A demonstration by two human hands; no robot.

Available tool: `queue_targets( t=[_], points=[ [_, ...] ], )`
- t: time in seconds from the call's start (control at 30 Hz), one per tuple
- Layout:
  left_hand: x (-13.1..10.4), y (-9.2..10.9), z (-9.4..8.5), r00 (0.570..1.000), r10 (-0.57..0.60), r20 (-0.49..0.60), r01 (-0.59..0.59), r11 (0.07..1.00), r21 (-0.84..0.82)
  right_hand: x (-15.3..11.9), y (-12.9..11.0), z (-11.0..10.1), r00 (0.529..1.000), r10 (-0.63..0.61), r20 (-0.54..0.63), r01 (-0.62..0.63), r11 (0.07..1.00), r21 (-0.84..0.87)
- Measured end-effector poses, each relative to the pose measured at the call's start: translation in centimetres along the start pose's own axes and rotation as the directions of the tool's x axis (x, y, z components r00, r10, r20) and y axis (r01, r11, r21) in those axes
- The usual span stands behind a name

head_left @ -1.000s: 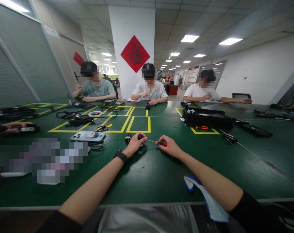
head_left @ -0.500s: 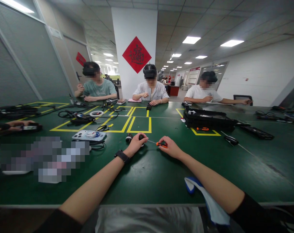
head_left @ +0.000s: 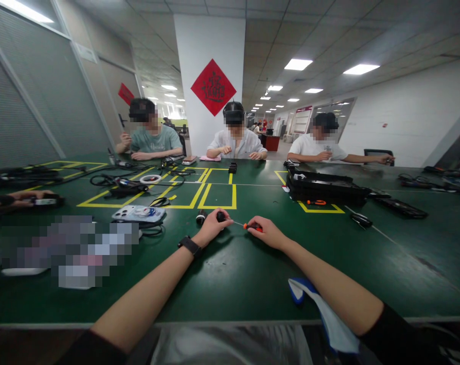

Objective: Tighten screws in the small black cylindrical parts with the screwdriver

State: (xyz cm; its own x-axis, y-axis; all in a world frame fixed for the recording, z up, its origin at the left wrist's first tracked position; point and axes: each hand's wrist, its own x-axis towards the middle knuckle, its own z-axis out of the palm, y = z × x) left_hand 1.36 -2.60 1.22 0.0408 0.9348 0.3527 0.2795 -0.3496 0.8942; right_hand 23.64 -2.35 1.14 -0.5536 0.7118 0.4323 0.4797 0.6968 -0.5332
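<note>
My left hand (head_left: 213, 228), with a dark watch on its wrist, is closed round a small dark round part (head_left: 221, 216) at the middle of the green table (head_left: 252, 284). In my right hand (head_left: 267, 232) is the orange and black handle of a screwdriver (head_left: 253, 227). Its thin shaft points left and reaches the dark part; the tip's exact contact is too small to tell. Just left of my left hand stands another small black and white part (head_left: 201, 217).
A phone in a patterned case (head_left: 139, 213) and cables lie left. Further right are a black open case (head_left: 324, 186), orange-handled pliers (head_left: 316, 203) and a black tool (head_left: 361, 220). A blue and white cloth (head_left: 321, 309) hangs over the near edge. Three people sit opposite; another person's hands (head_left: 28, 196) are far left.
The dark part in my left hand shows a little more. Across the table, the middle person's hand has moved right, away from the small black object.
</note>
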Motion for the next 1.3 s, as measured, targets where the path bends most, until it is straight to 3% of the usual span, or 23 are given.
queue_targets(
  t=[0.23, 0.53, 1.3],
  points=[
    [0.16, -0.63, 0.01, 0.999, -0.007, -0.032, 0.008, 1.0, 0.018, 0.06, -0.08, 0.33, 0.999, 0.037, -0.026, -0.034, 0.994, 0.108],
    [0.2, -0.71, -0.09, 0.999, 0.014, -0.03, -0.013, 1.0, 0.027, 0.17, -0.22, -0.03, 1.0, -0.004, 0.029, 0.005, 1.0, -0.024],
    [-0.01, -0.33, -0.16, 0.999, 0.035, -0.013, -0.034, 0.996, 0.078, 0.08, -0.2, -0.2, 0.999, -0.032, 0.004, 0.031, 0.998, 0.053]
  ],
)
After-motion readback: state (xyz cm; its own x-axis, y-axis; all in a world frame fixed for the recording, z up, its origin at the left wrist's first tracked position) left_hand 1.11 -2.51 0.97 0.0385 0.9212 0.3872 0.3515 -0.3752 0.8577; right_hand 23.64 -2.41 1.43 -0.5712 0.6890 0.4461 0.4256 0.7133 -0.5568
